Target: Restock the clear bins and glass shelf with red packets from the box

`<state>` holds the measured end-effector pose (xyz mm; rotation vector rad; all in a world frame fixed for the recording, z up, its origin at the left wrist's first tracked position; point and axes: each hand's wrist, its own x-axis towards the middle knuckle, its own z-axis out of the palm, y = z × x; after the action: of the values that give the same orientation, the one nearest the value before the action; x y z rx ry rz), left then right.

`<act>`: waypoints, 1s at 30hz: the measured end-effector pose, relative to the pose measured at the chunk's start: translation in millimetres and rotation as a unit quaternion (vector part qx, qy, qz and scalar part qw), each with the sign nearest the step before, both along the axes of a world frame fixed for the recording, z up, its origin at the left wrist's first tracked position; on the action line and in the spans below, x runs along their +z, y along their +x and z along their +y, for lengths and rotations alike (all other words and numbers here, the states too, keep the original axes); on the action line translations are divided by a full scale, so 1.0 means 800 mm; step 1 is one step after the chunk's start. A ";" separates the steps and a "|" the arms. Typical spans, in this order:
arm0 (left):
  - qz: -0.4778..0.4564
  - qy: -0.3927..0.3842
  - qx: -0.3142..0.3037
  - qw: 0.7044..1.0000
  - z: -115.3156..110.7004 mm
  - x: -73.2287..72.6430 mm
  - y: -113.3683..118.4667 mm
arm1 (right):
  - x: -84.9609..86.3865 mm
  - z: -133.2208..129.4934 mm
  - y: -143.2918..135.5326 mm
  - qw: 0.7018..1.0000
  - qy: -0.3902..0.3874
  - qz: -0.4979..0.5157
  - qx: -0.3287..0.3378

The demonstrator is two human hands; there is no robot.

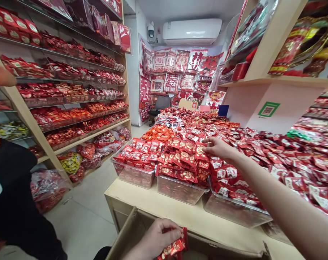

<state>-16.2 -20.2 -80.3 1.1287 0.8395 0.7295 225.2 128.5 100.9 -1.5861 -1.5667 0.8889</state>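
My left hand (164,236) is low in the view, above an open cardboard box (128,231). Its fingers are closed around a few small red candy packets (176,247) with gold print. Reaching forward, my right hand (219,148) is over the middle clear plastic bin (180,189). Its fingertips pinch at the edge of a red candy packet (201,151) on the right side of that bin's heap. Rows of similar packets (184,157) are piled above the bin's rim. Beside it are a left bin (137,177) and a right bin (234,209), both heaped with red packets.
The bins stand along the front edge of a pale wooden table (126,195), with more packets (261,151) heaped behind. Shelves (72,97) of red packets line the left wall. A person in dark trousers (14,202) stands at the left. Filled plastic bags (48,187) lie on the floor.
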 end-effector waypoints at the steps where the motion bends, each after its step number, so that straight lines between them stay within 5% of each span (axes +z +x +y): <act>1: 0.001 0.000 0.000 1.000 0.000 0.001 0.000 | -0.001 -0.001 0.000 1.000 -0.002 0.002 0.004; 11: 0.013 0.020 0.002 1.000 -0.003 0.007 0.000 | -0.008 -0.011 -0.002 1.000 -0.006 0.014 0.015; 30: 0.052 0.047 -0.003 0.998 -0.002 0.006 -0.003 | 0.027 0.026 -0.057 0.998 0.038 0.054 0.024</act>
<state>-18.3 -21.9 -75.8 1.2609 0.8969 0.7154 179.9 149.1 122.7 -1.4290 -1.5495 0.9135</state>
